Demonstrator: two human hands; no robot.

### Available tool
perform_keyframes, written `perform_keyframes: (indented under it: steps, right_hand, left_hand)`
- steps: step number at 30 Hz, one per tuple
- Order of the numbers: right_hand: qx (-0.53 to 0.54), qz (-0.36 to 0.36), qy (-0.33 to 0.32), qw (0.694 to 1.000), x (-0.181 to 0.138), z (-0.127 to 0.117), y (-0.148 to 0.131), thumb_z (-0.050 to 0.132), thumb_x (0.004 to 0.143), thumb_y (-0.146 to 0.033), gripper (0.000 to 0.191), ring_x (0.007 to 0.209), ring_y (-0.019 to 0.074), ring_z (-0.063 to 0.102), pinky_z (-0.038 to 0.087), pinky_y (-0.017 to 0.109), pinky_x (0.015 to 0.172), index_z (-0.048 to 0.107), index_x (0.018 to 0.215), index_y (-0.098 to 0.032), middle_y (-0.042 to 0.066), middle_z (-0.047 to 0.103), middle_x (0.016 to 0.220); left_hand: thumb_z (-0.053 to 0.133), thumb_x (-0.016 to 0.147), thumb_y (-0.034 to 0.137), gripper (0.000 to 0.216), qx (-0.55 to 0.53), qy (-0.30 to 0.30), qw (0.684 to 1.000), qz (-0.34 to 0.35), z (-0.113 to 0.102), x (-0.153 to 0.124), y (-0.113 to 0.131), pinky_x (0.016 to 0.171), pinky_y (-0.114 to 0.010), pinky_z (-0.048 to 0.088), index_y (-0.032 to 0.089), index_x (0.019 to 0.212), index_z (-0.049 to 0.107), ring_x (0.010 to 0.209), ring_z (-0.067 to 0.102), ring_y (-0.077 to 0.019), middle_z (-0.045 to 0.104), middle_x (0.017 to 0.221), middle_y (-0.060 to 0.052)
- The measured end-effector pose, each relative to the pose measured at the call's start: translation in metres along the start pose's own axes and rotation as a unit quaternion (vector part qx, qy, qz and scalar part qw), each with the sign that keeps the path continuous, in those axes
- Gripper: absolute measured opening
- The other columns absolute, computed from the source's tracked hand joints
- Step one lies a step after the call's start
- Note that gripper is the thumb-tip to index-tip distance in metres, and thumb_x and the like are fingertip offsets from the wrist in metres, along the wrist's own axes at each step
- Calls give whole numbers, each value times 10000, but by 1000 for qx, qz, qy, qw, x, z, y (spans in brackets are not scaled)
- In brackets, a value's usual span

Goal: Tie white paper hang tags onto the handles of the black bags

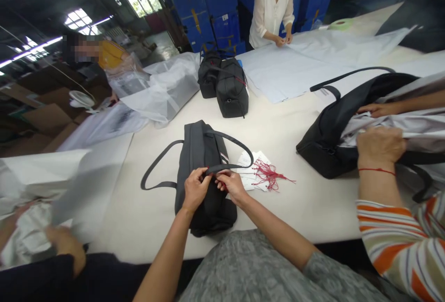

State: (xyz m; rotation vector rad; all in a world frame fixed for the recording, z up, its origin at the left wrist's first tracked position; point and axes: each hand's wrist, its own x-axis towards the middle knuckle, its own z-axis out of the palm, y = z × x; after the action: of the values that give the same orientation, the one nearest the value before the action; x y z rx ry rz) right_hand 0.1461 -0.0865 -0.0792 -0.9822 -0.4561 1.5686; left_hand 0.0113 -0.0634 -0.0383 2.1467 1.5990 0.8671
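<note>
A black handbag [198,153] lies in front of me on the table, one strap loop flopped to the left and the other, the right handle [239,140], arching over its right side. At the near end of that handle, my left hand [195,189] is closed in a pinch on the strap. Close beside it, my right hand [233,187] is closed on a bit of red string, partly hidden by the fingers. Just right of the bag is a pile of white hang tags [247,182] with tangled red strings [271,174].
Two finished-looking black bags [232,88] stand farther back. At right, a co-worker's hands [380,146] work pale stuffing into another black bag [323,139]. Another person's blurred hand [66,246] is at left. Plastic sheeting [167,93] and a person in white [269,9] are across the table.
</note>
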Motion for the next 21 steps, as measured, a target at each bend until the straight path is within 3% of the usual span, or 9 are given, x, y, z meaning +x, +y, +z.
perform_keyframes:
  steps: [3, 6, 9, 11, 14, 18, 21]
  right_hand:
    - [-6, -17, 18, 1000, -4, 1, 2, 652, 660, -276, 156, 375, 46, 438, 247, 169, 352, 592, 737, -154, -36, 595, 535]
    - [0, -34, 20, 999, -12, -2, 6, 640, 701, -338, 195, 388, 37, 418, 224, 174, 365, 563, 747, -165, -44, 588, 573]
    - [7, -32, 5, 999, -22, -6, 10, 656, 716, -384, 239, 423, 41, 438, 248, 180, 394, 569, 751, -164, -32, 604, 607]
    - [9, -20, -13, 1000, -28, -7, 12, 677, 711, -387, 248, 442, 45, 450, 263, 182, 410, 587, 761, -161, -28, 611, 618]
    - [6, -6, -37, 999, -34, -3, 14, 707, 694, -397, 265, 462, 52, 467, 276, 186, 423, 610, 769, -161, -20, 623, 635]
    - [-7, -11, -46, 999, -36, 2, 17, 714, 693, -411, 272, 491, 69, 495, 330, 192, 456, 620, 757, -164, -16, 630, 622]
    - [-28, -34, -2, 999, -31, -1, 20, 669, 730, -380, 223, 606, 104, 582, 434, 216, 568, 625, 746, -163, 17, 671, 696]
  left_hand:
    - [587, 849, 303, 177, -9, 19, 1000, 10, -2, -5, 4, 646, -263, 456, 205, 971, 669, 680, 537, -139, 609, 805, -12]
    - [652, 820, 354, 377, -60, 95, 994, 5, -3, -19, 14, 648, -268, 497, 208, 1160, 581, 795, 571, -153, 584, 1044, -62]
    - [653, 829, 382, 270, -40, 154, 987, 5, -2, -38, 23, 703, -305, 514, 198, 1026, 625, 804, 569, -165, 559, 1007, -63]
    - [622, 854, 382, 191, 28, 139, 990, 16, 1, -46, 27, 772, -355, 498, 203, 892, 679, 816, 558, -194, 567, 908, -58]
    - [600, 865, 371, 204, 83, 108, 991, 4, 4, -47, 28, 812, -398, 471, 211, 899, 720, 852, 553, -235, 592, 865, -71]
    - [610, 843, 317, 156, 27, 67, 996, -47, 4, -40, 26, 775, -353, 472, 203, 802, 708, 842, 586, -219, 627, 825, -48]
    - [590, 847, 295, 163, -14, 84, 995, -54, 2, -42, 27, 763, -320, 469, 195, 756, 682, 806, 600, -192, 624, 787, -30]
